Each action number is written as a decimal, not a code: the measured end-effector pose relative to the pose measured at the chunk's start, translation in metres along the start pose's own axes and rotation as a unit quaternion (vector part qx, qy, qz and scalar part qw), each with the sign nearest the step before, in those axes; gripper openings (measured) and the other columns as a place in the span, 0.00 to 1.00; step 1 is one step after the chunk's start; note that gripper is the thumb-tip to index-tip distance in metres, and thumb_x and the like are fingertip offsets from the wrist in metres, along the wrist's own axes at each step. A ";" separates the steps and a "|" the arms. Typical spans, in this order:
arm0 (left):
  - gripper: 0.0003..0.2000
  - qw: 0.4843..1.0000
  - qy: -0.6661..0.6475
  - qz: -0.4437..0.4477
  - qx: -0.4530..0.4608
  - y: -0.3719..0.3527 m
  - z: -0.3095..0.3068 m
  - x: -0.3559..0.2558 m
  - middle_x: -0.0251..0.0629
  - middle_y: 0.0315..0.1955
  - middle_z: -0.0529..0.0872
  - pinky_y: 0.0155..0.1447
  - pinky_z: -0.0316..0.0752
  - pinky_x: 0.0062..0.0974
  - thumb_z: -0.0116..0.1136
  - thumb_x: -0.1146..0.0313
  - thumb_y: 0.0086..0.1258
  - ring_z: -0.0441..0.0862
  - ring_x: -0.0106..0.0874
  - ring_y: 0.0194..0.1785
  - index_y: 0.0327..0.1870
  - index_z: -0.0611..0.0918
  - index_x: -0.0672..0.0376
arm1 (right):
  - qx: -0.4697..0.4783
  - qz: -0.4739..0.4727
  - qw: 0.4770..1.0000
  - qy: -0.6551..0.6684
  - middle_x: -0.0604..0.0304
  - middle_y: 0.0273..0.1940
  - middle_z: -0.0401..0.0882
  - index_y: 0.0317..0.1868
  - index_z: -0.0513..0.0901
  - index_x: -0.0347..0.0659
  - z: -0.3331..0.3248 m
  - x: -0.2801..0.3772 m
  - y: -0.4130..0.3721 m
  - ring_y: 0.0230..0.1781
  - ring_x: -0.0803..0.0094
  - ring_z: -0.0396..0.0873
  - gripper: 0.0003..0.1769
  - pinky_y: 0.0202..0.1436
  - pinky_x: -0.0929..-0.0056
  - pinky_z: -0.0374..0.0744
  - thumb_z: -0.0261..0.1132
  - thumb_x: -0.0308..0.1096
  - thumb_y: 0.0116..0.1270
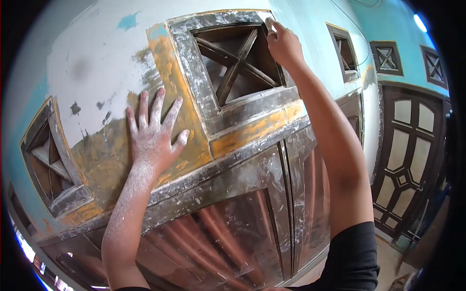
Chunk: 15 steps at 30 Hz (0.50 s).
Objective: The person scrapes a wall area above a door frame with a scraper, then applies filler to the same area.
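Observation:
My left hand, dusted with white powder up the forearm, lies flat on the wall with its fingers spread. Under it the wall is patchy, with brown and ochre areas beside white filler. My right hand is up at the top right corner of a square vent frame. Its fingers are closed together against the frame's edge, and a small whitish piece shows at the fingertips, too hidden to name. Dark crossed slats fill the vent opening. White dust and smears cover the grey-brown frame.
Below the vents is a dark panelled door or shutter with glossy, reflective panes. A second vent is at the left, and more sit along the turquoise wall. A brown door stands at the right. A cable hangs nearby.

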<state>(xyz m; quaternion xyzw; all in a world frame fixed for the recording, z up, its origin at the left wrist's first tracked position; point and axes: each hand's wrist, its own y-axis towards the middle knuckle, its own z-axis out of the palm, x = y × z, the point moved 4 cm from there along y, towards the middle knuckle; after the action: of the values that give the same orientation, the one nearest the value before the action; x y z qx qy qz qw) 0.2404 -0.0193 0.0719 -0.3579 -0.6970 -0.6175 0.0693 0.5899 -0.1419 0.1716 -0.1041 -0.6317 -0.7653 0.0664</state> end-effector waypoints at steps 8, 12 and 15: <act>0.40 1.000 -0.014 -0.016 0.009 0.001 0.001 -0.002 0.39 0.85 0.51 0.84 0.35 0.64 0.67 0.51 0.66 0.42 0.50 0.87 0.81 0.66 0.39 | 0.078 0.019 0.988 -0.131 0.47 0.59 0.86 0.68 0.82 0.58 0.023 -0.014 0.056 0.59 0.47 0.84 0.23 0.62 0.50 0.81 0.52 0.39 0.77; 0.40 1.000 -0.014 -0.019 0.002 0.001 0.002 -0.003 0.39 0.85 0.51 0.85 0.35 0.64 0.68 0.52 0.65 0.42 0.49 0.87 0.81 0.67 0.39 | 0.105 0.031 0.978 -0.179 0.49 0.58 0.86 0.67 0.82 0.62 0.018 -0.007 0.053 0.60 0.49 0.84 0.22 0.61 0.50 0.82 0.51 0.40 0.79; 0.41 1.000 -0.013 -0.022 -0.001 0.002 0.003 -0.003 0.39 0.85 0.52 0.85 0.35 0.63 0.69 0.53 0.63 0.42 0.49 0.87 0.81 0.67 0.38 | 0.084 0.008 0.982 -0.170 0.48 0.58 0.86 0.67 0.82 0.60 0.034 -0.026 0.070 0.60 0.46 0.84 0.22 0.62 0.48 0.81 0.52 0.40 0.78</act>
<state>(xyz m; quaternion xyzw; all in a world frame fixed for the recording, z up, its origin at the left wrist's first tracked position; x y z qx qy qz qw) 0.2448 -0.0181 0.0708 -0.3505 -0.7050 -0.6148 0.0463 0.6339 -0.1228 0.2384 -0.2317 -0.6948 -0.6803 -0.0277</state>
